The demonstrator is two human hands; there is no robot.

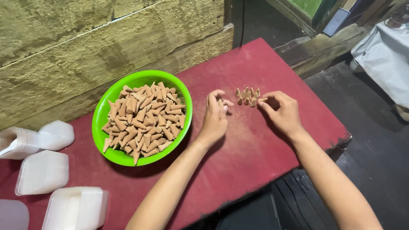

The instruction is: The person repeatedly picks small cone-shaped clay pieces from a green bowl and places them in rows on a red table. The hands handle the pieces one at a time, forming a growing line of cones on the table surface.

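The right hand (pixel 283 113) pinches a cone at the edge of a small cluster of upright tan cones (pixel 248 97) on the worn red table (pixel 255 149), the left hand (pixel 215 117) curls loosely nearby, apparently gripping nothing, beside a green bowl (pixel 102 115) heaped with cones, with stacked white plastic containers (pixel 74 208) farther left.

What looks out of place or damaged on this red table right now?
The red table is chipped and worn dark at its near right corner, with scuffed patches on top. One translucent plastic container at the far left lies tipped on its side. The cones stay in the green bowl and a small standing cluster; nothing spilled.
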